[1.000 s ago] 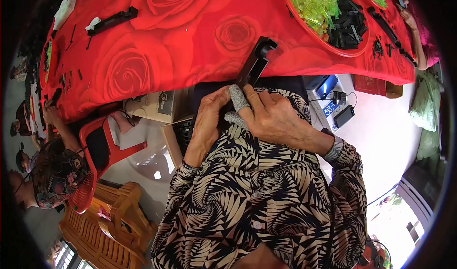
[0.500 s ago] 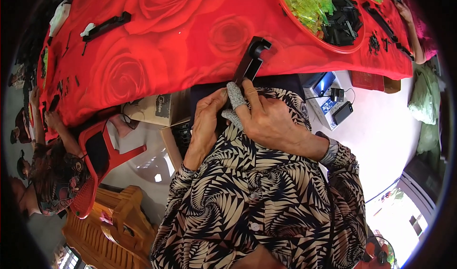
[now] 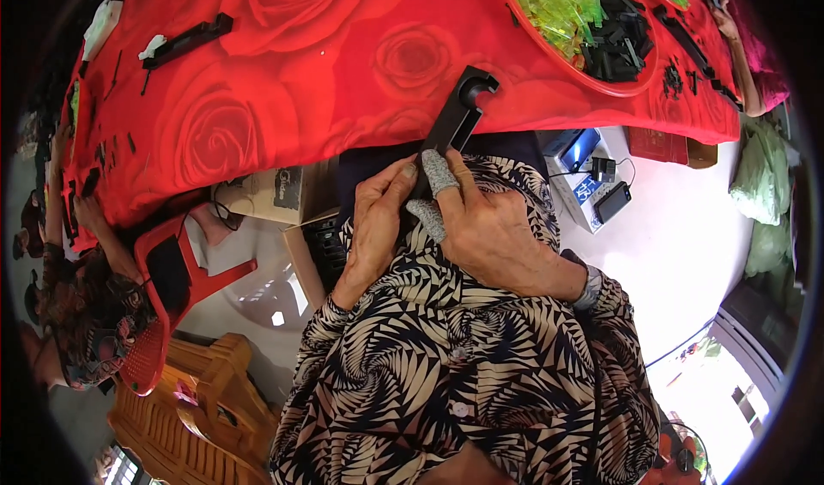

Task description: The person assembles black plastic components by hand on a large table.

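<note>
A long black plastic part (image 3: 452, 123) with a hooked, rounded far end slants up over the front edge of the red table. Its near end lies between my two hands. On the left side, my left hand (image 3: 378, 215) is closed, with thumb and fingers pinching the part's lower end. Grey knitted covers (image 3: 439, 172) sit on the thumb and a finger of my right hand (image 3: 493, 227), which is closed against the part's right side. My fingers hide the near end, so any small piece there cannot be made out.
The rose-printed red tablecloth (image 3: 326, 73) carries a red basin (image 3: 592, 90) of yellow-green and black pieces at the right. Another black part (image 3: 189, 43) lies at the far left. Co-workers' arms (image 3: 107, 236) show at both sides. A red chair (image 3: 176, 270) stands at the left, boxes (image 3: 275, 195) below.
The black part has tilted slightly to the right and shows more of its length. Both hands have shifted only a little, still on it.
</note>
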The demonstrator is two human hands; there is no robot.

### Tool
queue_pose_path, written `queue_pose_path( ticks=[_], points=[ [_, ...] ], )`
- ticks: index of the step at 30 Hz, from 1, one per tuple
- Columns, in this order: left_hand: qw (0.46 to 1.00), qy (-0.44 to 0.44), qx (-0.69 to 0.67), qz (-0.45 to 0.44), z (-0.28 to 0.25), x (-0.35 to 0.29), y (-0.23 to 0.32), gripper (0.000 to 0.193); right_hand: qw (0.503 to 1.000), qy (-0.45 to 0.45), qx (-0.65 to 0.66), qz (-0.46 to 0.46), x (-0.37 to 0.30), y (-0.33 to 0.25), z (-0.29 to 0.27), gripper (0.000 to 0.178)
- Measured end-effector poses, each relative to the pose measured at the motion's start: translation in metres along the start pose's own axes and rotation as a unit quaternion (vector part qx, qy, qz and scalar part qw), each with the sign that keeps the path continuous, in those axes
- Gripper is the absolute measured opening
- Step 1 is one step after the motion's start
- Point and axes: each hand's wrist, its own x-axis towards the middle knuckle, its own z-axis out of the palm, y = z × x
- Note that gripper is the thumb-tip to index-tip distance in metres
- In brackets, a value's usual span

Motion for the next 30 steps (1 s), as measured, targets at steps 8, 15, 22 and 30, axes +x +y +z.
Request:
queue_pose_path(
  ticks=[8, 15, 22, 30],
  points=[
    [1.000, 0.003, -0.030, -0.005, 0.000, -0.001, 0.000, 0.031, 0.970, -0.009, 0.227, 0.082, -0.001, 0.006, -0.004, 0.061],
    [0.998, 0.002, 0.051, 0.028, 0.002, 0.002, 0.002, 0.032, 0.968, -0.022, 0.226, 0.102, 0.006, 0.003, -0.017, 0.068],
    [0.997, 0.020, 0.072, 0.034, -0.008, 0.005, -0.014, 0.032, 0.973, 0.050, 0.220, 0.055, 0.000, 0.009, -0.010, 0.054],
    [0.994, -0.050, -0.093, -0.007, -0.007, 0.010, -0.002, 0.034, 0.946, 0.195, 0.250, 0.065, -0.006, 0.035, -0.018, 0.024]
  ],
)
